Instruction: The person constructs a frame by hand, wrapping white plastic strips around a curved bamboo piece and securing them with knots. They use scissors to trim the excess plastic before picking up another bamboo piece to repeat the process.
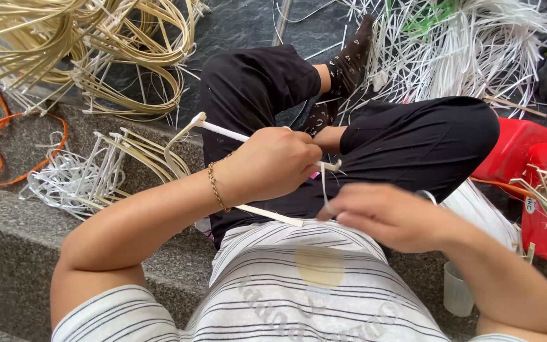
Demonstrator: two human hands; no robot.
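My left hand (pixel 272 163), with a gold chain bracelet at the wrist, is closed around a small frame of pale cane sticks (pixel 223 132); one white-wrapped stick pokes up to the left and another (pixel 268 214) runs below the fist. My right hand (pixel 384 214) sits just right of it over my lap, fingers pinching a thin white plastic strip (pixel 324 185) that runs up to the stick end by the left fist. Both hands hover above my crossed legs in black trousers (pixel 413 142).
Coils of yellow cane (pixel 128 57) lie at the top left, with white strips (pixel 71 177) and an orange strip (pixel 7 133) on the granite step. A heap of white strips (pixel 470 44) lies top right. A red stool (pixel 527 158) and a small white cup (pixel 458 292) stand at the right.
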